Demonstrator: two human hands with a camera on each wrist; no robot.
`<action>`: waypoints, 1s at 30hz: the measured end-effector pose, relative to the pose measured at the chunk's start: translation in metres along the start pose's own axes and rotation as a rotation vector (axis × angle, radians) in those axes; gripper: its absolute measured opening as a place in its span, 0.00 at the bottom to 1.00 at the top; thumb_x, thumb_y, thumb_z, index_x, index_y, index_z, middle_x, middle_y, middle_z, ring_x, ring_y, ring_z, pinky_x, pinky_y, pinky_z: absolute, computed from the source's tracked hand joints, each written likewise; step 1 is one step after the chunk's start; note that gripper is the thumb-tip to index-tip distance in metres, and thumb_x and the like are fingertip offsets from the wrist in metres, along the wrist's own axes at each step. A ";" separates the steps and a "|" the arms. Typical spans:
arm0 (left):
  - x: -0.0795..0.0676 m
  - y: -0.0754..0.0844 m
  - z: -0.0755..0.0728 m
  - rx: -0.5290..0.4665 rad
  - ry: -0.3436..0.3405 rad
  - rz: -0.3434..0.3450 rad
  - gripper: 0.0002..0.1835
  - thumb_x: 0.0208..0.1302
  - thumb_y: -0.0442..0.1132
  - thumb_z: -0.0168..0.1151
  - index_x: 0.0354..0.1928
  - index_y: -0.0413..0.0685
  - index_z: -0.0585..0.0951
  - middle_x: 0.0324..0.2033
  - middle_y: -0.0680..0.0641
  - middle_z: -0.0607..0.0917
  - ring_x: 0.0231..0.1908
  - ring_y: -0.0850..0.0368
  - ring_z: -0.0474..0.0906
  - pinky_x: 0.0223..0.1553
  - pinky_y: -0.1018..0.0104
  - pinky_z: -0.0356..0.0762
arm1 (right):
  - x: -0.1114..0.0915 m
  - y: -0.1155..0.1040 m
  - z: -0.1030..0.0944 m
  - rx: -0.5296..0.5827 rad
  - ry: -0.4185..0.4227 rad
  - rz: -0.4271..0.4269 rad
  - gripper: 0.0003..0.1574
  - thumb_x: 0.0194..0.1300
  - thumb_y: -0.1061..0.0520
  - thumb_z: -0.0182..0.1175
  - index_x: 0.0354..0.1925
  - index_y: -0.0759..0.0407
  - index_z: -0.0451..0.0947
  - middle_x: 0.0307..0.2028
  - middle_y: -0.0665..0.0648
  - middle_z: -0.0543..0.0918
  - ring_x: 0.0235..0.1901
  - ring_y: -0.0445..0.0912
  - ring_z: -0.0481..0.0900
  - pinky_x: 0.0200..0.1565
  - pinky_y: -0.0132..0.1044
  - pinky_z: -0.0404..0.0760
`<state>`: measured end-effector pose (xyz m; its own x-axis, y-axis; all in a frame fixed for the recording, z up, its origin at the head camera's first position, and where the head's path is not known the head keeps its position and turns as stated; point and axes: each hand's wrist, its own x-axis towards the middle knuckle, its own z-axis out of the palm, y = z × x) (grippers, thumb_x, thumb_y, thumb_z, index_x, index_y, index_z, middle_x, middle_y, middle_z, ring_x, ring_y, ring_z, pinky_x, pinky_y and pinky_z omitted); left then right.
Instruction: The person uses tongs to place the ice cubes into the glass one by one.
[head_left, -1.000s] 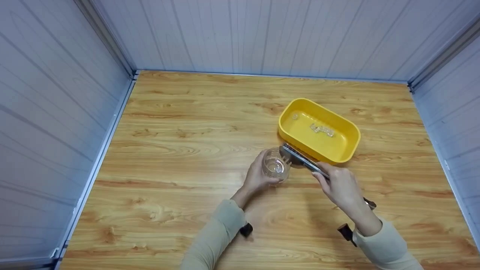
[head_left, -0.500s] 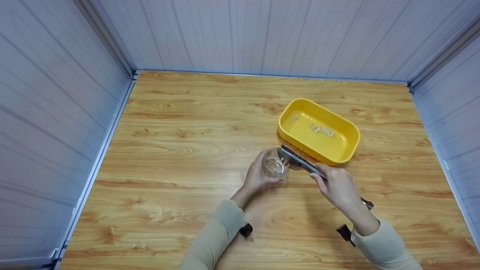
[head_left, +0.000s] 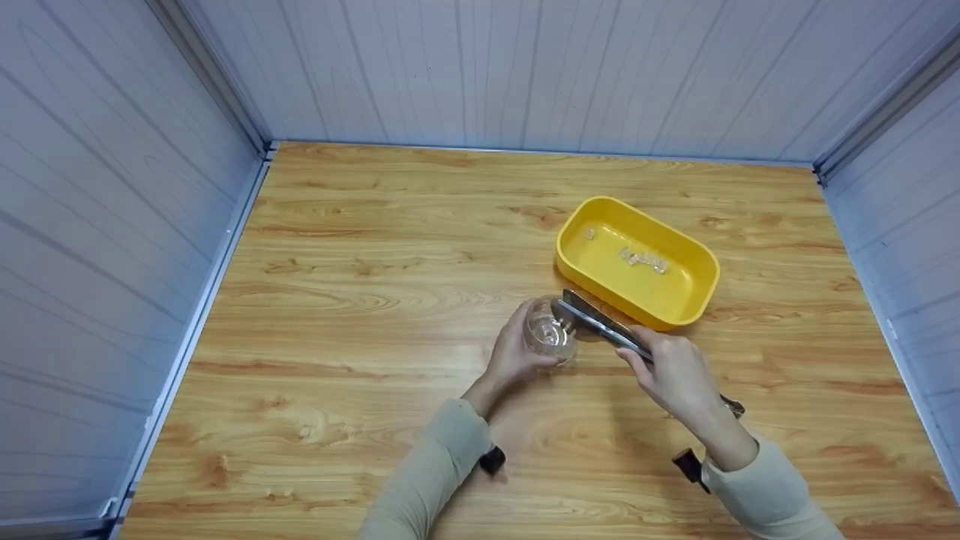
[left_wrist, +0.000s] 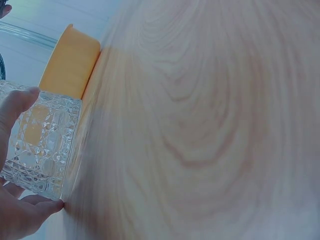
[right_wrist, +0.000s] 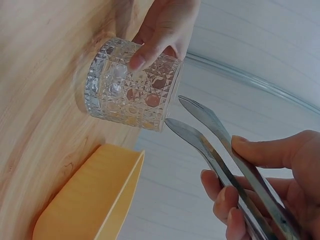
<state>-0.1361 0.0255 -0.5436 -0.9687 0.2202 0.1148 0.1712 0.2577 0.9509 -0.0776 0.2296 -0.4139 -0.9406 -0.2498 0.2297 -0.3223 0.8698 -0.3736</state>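
Note:
My left hand (head_left: 514,349) grips a clear cut-glass tumbler (head_left: 551,346) around its side, thumb at the near side in the head view. The right wrist view shows the tumbler (right_wrist: 120,85) with its base on the wooden table and a diamond pattern on its wall. In my right hand (head_left: 681,375) is a pair of metal tongs (right_wrist: 214,156), held between thumb and curled fingers. Its two tips stand slightly apart right at the tumbler's rim, with nothing visible between them.
Just beyond the tongs stands a yellow rectangular tub (head_left: 600,294) with rounded corners. Several small clear cubes (head_left: 643,260) lie on its floor. White panel walls (head_left: 480,75) border the wooden table (head_left: 360,315) at the back and sides.
The tongs have moved slightly left, and their tips have spread apart. My left hand and the tumbler have stayed nearly where they were; the tub has not moved.

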 end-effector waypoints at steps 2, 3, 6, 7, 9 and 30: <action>0.000 0.000 0.000 -0.002 0.000 -0.002 0.52 0.28 0.31 0.74 0.62 0.39 0.59 0.57 0.43 0.68 0.57 0.52 0.62 0.60 0.63 0.56 | 0.000 0.000 0.000 -0.001 0.005 0.000 0.16 0.52 0.57 0.63 0.40 0.64 0.78 0.25 0.59 0.80 0.20 0.49 0.73 0.23 0.45 0.74; 0.000 0.000 0.000 -0.004 0.000 -0.003 0.52 0.28 0.31 0.74 0.62 0.40 0.59 0.57 0.44 0.68 0.57 0.52 0.62 0.60 0.63 0.56 | 0.000 0.000 0.000 0.000 0.008 0.002 0.17 0.52 0.57 0.63 0.40 0.64 0.78 0.25 0.59 0.80 0.21 0.49 0.73 0.23 0.46 0.74; 0.000 0.000 0.000 -0.008 0.001 -0.001 0.52 0.27 0.31 0.75 0.62 0.43 0.60 0.56 0.46 0.69 0.57 0.54 0.63 0.59 0.64 0.57 | -0.001 0.001 0.000 0.001 0.013 0.011 0.17 0.52 0.56 0.64 0.40 0.65 0.78 0.26 0.60 0.80 0.22 0.51 0.75 0.24 0.48 0.75; 0.001 0.000 0.000 -0.009 0.002 -0.001 0.52 0.27 0.31 0.75 0.62 0.44 0.60 0.56 0.46 0.69 0.56 0.54 0.63 0.59 0.64 0.57 | -0.001 0.001 0.000 0.003 0.014 0.015 0.18 0.52 0.56 0.64 0.40 0.65 0.78 0.27 0.61 0.80 0.23 0.51 0.76 0.24 0.48 0.75; 0.001 0.000 0.001 -0.005 0.003 0.002 0.51 0.27 0.31 0.74 0.62 0.45 0.61 0.56 0.47 0.70 0.56 0.55 0.64 0.59 0.64 0.57 | -0.001 0.001 -0.001 0.008 0.017 0.023 0.19 0.52 0.56 0.64 0.41 0.65 0.77 0.28 0.62 0.81 0.24 0.52 0.76 0.25 0.49 0.75; 0.001 -0.002 0.000 -0.021 0.003 0.030 0.52 0.28 0.37 0.76 0.62 0.42 0.60 0.55 0.47 0.71 0.55 0.56 0.64 0.58 0.65 0.58 | -0.003 0.012 -0.013 0.025 0.056 0.124 0.23 0.53 0.53 0.63 0.45 0.66 0.76 0.32 0.65 0.81 0.26 0.56 0.77 0.25 0.51 0.74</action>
<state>-0.1373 0.0255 -0.5456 -0.9636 0.2250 0.1441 0.1965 0.2313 0.9528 -0.0769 0.2466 -0.4072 -0.9663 -0.1162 0.2296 -0.2068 0.8814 -0.4247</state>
